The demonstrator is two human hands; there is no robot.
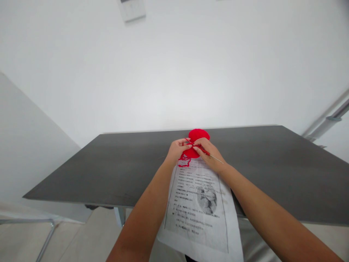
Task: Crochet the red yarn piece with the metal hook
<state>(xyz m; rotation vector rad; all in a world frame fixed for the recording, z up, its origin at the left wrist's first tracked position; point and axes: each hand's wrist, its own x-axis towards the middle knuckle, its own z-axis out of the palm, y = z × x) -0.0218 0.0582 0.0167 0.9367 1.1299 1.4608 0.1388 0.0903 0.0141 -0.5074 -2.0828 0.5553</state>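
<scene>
My left hand [176, 151] pinches red yarn [184, 159] between thumb and fingers, and loose loops of it dangle below the fingertips. Close beside it, my right hand [209, 153] is closed around a crochet hook [216, 159] with a red grip, its thin metal end pointing down and to the right. The fingertips of both hands nearly meet over the red work, whose stitches are too small to make out. Just behind them rests a round red ball of yarn [199, 134], partly covered by my right hand.
A printed paper sheet [201, 229] lies under my hands and hangs over the front edge of the dark table [131, 163]. The table's back edge is against a white wall [169, 72]. A grey pipe [334, 118] runs along the wall at the right.
</scene>
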